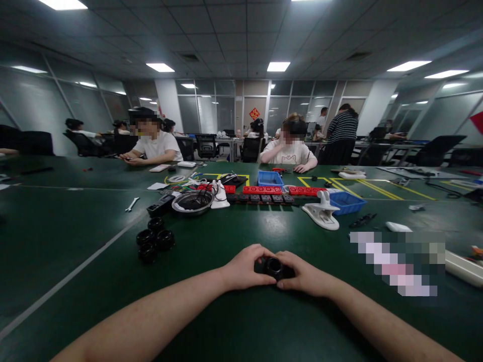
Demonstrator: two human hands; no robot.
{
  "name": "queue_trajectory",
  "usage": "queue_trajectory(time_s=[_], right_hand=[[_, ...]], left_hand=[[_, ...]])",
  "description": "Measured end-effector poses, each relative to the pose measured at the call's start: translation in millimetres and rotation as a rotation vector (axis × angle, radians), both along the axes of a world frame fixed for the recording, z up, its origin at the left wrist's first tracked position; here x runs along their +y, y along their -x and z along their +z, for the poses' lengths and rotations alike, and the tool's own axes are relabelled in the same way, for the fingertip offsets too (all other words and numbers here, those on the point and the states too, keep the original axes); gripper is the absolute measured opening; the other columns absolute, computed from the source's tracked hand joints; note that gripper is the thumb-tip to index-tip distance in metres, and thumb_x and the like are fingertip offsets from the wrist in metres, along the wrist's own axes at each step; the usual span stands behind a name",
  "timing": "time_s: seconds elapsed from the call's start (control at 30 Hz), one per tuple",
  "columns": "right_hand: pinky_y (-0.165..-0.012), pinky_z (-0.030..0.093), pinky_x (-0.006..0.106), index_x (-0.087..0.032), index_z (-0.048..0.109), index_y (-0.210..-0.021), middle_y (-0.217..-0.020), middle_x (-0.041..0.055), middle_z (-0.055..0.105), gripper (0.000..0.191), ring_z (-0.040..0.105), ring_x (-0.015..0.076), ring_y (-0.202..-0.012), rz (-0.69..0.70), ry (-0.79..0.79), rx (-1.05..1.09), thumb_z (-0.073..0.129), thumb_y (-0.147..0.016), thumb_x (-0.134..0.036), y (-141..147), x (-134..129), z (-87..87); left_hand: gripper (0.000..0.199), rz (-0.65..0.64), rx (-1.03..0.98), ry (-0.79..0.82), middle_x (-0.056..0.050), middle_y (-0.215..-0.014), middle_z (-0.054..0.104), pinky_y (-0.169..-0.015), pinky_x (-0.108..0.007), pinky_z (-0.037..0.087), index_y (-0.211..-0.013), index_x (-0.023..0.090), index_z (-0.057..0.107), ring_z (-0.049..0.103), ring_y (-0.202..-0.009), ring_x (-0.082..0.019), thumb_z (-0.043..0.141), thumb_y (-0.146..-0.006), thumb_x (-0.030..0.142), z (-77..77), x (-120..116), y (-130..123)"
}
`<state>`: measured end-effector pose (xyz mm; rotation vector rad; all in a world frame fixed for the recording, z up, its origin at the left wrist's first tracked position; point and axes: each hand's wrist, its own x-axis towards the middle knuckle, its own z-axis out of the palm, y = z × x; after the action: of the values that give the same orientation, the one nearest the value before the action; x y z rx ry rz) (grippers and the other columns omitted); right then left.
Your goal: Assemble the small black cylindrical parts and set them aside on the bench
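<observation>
In front of me, on the green table, a black ring-shaped part (pixel 274 265) with a round hole in its top sits between my hands. My left hand (pixel 249 267) curves around its left side, thumb at the near edge and fingers reaching over the far edge. From the right, my right hand (pixel 305 274) closes on the same part, its thumb close to the left thumb. Whether the part rests on the table or is slightly raised, I cannot tell. Several similar black rings (pixel 165 240) stand in a cluster to the left.
Beyond my hands lie red power strips (pixel 262 190), a metal bowl (pixel 193 202), a white clamp (pixel 323 213) and blue bins (pixel 345 202). A wrench (pixel 132 204) is at the left. Two people (pixel 290 151) sit across the table.
</observation>
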<state>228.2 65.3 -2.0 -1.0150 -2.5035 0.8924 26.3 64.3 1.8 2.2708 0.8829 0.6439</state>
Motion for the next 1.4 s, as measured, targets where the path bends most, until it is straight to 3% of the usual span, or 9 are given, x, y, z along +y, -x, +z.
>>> queue_trajectory(time_s=[0.43,0.53,0.63,0.73,0.83,0.93,1.07,1.2,1.4], right_hand=[[-0.073,0.036,0.030,-0.016,0.056,-0.089,-0.087,0.0027,0.052,0.027,0.046,0.0188,-0.084,-0.005,0.057,0.027,0.061,-0.067,-0.031,0.7,0.7,4.0],[-0.064,0.037,0.026,-0.015,0.054,-0.083,-0.081,0.0014,0.051,0.030,0.047,0.0170,-0.075,-0.108,0.038,-0.015,0.065,-0.061,-0.032,4.1,-0.2,-1.2],[-0.058,0.034,0.024,-0.015,0.050,-0.074,-0.074,0.0011,0.051,0.034,0.047,0.0165,-0.069,-0.294,-0.076,-0.127,0.068,-0.055,-0.036,13.6,-6.9,-8.0],[-0.059,0.032,0.027,-0.016,0.049,-0.072,-0.072,0.0036,0.053,0.027,0.047,0.0183,-0.068,-0.465,-0.259,-0.252,0.062,-0.062,-0.037,25.9,-17.8,-11.5],[-0.063,0.032,0.031,-0.016,0.049,-0.073,-0.074,0.0062,0.055,0.024,0.048,0.0213,-0.071,-0.498,-0.360,-0.316,0.057,-0.066,-0.037,32.8,-24.6,-11.7],[-0.066,0.033,0.032,-0.016,0.050,-0.079,-0.081,0.0061,0.054,0.029,0.047,0.0223,-0.076,-0.447,-0.351,-0.244,0.060,-0.063,-0.039,30.2,-22.0,-11.2],[-0.070,0.036,0.030,-0.018,0.051,-0.093,-0.089,0.0044,0.052,0.039,0.047,0.0203,-0.082,-0.202,-0.185,-0.055,0.063,-0.062,-0.037,17.0,-10.5,-7.4],[-0.074,0.037,0.029,-0.016,0.054,-0.093,-0.091,0.0039,0.051,0.032,0.047,0.0191,-0.086,-0.008,-0.010,0.016,0.061,-0.067,-0.033,4.5,-3.1,0.8],[-0.077,0.036,0.031,-0.016,0.056,-0.091,-0.089,0.0030,0.051,0.028,0.046,0.0193,-0.086,0.022,0.048,0.026,0.061,-0.068,-0.030,-0.5,-0.8,4.5]], left_hand=[[0.040,0.002,0.010,-0.002,-0.002,-0.089,0.051,-0.065,-0.024,0.040,-0.099,0.021,0.053,0.048,-0.077,-0.015,0.066,-0.064,0.032,0.0,0.2,-1.6],[0.038,0.038,0.014,-0.009,-0.001,-0.086,0.051,-0.063,-0.024,0.040,-0.095,0.020,0.054,0.048,-0.075,-0.015,0.067,-0.062,0.033,0.5,-2.2,-3.7],[0.037,0.161,0.038,-0.022,-0.001,-0.082,0.051,-0.061,-0.024,0.039,-0.088,0.019,0.054,0.048,-0.072,-0.015,0.068,-0.059,0.037,-0.7,-6.7,-8.2],[0.037,0.313,0.069,-0.057,-0.001,-0.082,0.051,-0.061,-0.026,0.039,-0.083,0.018,0.053,0.048,-0.075,-0.018,0.068,-0.057,0.039,-2.2,-11.7,-13.0],[0.036,0.357,0.081,-0.078,-0.002,-0.082,0.051,-0.064,-0.027,0.039,-0.082,0.018,0.053,0.048,-0.078,-0.019,0.068,-0.057,0.039,-2.3,-14.2,-14.7],[0.036,0.276,0.053,-0.066,-0.002,-0.083,0.051,-0.065,-0.027,0.039,-0.086,0.019,0.053,0.048,-0.078,-0.019,0.067,-0.059,0.039,-0.5,-12.6,-11.8],[0.036,0.107,0.019,-0.049,-0.002,-0.085,0.051,-0.066,-0.026,0.040,-0.093,0.019,0.053,0.048,-0.078,-0.017,0.065,-0.063,0.036,2.3,-7.9,-5.4],[0.038,0.018,0.009,-0.060,-0.001,-0.086,0.051,-0.066,-0.025,0.040,-0.098,0.020,0.052,0.048,-0.077,-0.016,0.064,-0.065,0.033,2.4,-5.6,-2.8],[0.037,-0.009,-0.005,-0.076,-0.002,-0.089,0.051,-0.069,-0.026,0.039,-0.098,0.020,0.052,0.048,-0.083,-0.017,0.064,-0.066,0.032,0.2,-4.5,-3.3]])
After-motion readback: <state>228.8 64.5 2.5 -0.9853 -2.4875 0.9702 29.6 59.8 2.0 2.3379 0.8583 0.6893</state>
